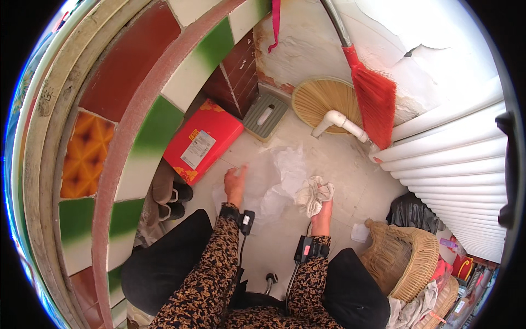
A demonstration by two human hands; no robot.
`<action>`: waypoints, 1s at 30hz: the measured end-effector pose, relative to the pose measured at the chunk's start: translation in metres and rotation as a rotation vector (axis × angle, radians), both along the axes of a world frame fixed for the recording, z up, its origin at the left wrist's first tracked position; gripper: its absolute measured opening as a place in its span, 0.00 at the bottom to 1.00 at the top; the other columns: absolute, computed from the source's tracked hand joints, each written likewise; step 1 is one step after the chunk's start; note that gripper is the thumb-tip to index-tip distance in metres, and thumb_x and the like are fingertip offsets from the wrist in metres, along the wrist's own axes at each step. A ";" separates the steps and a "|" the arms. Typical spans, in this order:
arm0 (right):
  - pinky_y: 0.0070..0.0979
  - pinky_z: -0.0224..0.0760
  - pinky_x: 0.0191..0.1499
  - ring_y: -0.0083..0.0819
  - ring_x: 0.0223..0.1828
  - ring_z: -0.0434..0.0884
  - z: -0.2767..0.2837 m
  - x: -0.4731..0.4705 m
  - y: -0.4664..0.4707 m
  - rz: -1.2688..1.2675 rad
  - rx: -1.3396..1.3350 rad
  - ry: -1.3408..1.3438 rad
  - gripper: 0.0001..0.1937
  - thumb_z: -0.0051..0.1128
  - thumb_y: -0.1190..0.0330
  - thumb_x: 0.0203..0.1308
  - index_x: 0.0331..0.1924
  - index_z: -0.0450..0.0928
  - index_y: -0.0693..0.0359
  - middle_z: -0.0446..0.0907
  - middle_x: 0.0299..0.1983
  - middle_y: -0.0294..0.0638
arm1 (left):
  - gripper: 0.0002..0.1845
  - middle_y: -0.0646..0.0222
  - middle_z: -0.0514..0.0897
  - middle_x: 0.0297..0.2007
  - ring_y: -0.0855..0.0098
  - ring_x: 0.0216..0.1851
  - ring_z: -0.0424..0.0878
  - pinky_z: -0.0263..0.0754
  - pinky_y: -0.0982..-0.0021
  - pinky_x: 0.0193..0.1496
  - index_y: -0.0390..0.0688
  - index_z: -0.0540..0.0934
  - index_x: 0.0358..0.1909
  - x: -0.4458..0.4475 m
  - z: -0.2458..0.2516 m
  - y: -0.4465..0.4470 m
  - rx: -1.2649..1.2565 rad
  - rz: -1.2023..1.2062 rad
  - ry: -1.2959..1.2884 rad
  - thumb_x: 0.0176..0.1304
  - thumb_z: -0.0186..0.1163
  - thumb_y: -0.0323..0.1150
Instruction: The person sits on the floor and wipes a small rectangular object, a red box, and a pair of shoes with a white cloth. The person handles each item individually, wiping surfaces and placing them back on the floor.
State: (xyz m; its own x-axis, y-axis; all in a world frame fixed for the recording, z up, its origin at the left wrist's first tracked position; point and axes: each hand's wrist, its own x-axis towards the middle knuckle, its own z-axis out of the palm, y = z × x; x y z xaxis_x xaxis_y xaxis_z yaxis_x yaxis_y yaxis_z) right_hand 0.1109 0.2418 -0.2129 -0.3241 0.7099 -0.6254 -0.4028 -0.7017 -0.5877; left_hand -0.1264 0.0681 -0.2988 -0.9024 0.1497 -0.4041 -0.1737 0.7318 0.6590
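Note:
A crumpled off-white cloth [314, 195] is bunched in my right hand [323, 216], covering most of its fingers. Beneath and between the hands, a thin translucent plastic sheet [283, 181] lies wrinkled on the tiled floor [353, 177]. My left hand [235, 184] is over the sheet's left part, its thumb and fingers apart and nothing visible in them. Whether it touches the plastic is unclear. Just beyond that hand lies a red box [224, 131] with a white printed label.
A grey-green plastic stool [267, 115] stands by the tiled corner. Farther right are a round woven mat [308, 98], a white pipe [339, 119] and a red broom [376, 94]. Shoes [176, 201] sit left; a wicker basket [415, 263] and black bag [411, 211] sit right.

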 end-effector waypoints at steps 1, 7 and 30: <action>0.38 0.83 0.55 0.40 0.52 0.87 -0.008 0.007 -0.004 -0.028 -0.164 0.234 0.22 0.57 0.55 0.74 0.61 0.79 0.64 0.85 0.53 0.46 | 0.50 0.47 0.82 0.60 0.53 0.61 0.81 0.73 0.56 0.66 0.35 0.71 0.70 0.015 0.001 0.004 -0.047 -0.105 -0.061 0.59 0.67 0.66; 0.40 0.86 0.50 0.40 0.49 0.88 -0.046 -0.012 -0.038 0.230 -0.218 0.184 0.23 0.57 0.53 0.72 0.60 0.78 0.62 0.85 0.51 0.45 | 0.51 0.56 0.72 0.73 0.58 0.73 0.70 0.64 0.59 0.74 0.41 0.63 0.78 0.074 0.031 0.022 0.109 -0.468 -0.532 0.66 0.58 0.70; 0.52 0.79 0.47 0.60 0.44 0.86 0.226 -0.041 -0.086 0.421 1.050 -1.246 0.22 0.67 0.59 0.58 0.53 0.79 0.62 0.85 0.45 0.57 | 0.14 0.49 0.82 0.27 0.52 0.31 0.82 0.75 0.53 0.42 0.28 0.78 0.30 0.166 0.000 -0.086 0.475 0.481 0.220 0.56 0.64 0.33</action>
